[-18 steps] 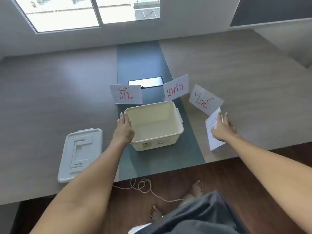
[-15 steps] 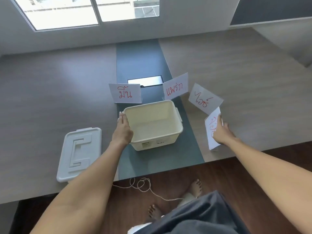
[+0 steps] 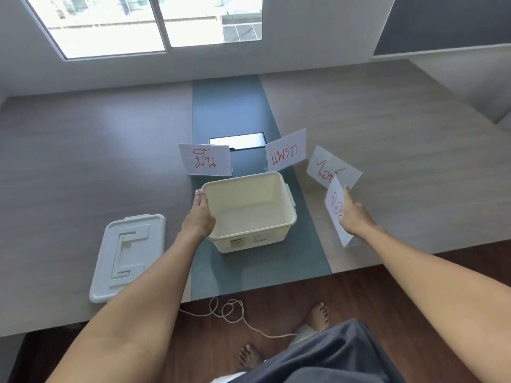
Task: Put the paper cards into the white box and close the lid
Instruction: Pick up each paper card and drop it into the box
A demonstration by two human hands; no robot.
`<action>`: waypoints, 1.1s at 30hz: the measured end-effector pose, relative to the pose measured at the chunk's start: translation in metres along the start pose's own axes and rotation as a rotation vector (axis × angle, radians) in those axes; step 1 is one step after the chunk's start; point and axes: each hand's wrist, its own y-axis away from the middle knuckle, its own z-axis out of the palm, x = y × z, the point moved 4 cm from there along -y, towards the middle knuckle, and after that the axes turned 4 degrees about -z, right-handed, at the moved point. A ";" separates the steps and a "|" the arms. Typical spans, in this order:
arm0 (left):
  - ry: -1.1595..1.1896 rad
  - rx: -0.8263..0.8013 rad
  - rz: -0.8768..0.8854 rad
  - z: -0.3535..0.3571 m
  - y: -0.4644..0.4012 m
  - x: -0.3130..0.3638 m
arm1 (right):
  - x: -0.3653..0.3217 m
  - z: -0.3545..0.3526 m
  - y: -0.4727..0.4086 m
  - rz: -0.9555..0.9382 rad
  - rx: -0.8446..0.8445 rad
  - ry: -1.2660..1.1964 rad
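Observation:
An open white box point(image 3: 250, 214) stands on the grey-green strip in the middle of the table, with nothing inside. My left hand point(image 3: 199, 217) rests flat against its left wall and rim. Its white lid point(image 3: 128, 255) lies flat to the left. Several folded paper cards with red writing stand around the box: one behind it on the left point(image 3: 206, 160), one behind it on the right point(image 3: 286, 153), one further right point(image 3: 331, 168). My right hand point(image 3: 354, 217) grips the nearest card point(image 3: 336, 214) at the right and tilts it up on edge.
A dark rectangular inset point(image 3: 237, 140) sits in the strip behind the cards. The table's front edge point(image 3: 276, 290) runs just below the box. On the wooden floor lie a looped white string point(image 3: 229, 313) and my bare feet.
My right hand has closed on the nearest card and raised it more upright, shifting slightly left. My left hand stays on the box.

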 end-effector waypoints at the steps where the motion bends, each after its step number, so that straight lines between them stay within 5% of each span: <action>1: -0.001 -0.005 0.001 0.001 -0.001 0.000 | -0.005 -0.005 -0.002 -0.014 0.014 -0.003; 7: 0.012 -0.031 0.000 0.000 -0.010 -0.002 | -0.045 -0.044 -0.019 -0.062 0.152 -0.163; 13: 0.026 -0.110 0.019 -0.002 -0.016 -0.005 | -0.093 -0.074 -0.025 -0.207 0.103 -0.325; 23: 0.133 -0.089 0.004 -0.001 -0.017 -0.009 | -0.140 -0.072 -0.024 -0.335 -0.136 -0.696; 33: 0.390 -0.067 -0.001 -0.003 -0.020 -0.021 | -0.183 -0.049 -0.035 -0.366 -0.399 -0.524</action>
